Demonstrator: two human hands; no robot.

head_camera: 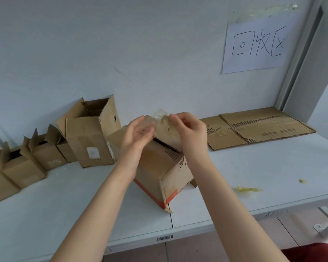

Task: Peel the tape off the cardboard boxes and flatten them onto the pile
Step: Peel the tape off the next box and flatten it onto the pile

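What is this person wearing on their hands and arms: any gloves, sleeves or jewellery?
Nothing that shows. The left hand and right hand are bare, with no gloves or visible rings. Both forearms are uncovered down to the frame's edge: no sleeves, watch or bracelet. The dark red cloth at the lower right may be clothing.

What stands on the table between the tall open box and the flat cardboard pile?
The head view shows one orange-striped box, with the left hand and right hand at its raised flap.

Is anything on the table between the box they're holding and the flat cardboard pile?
Nothing visible. Only bare table lies between the box and the pile; the yellowish tape scraps sit nearer the front edge.
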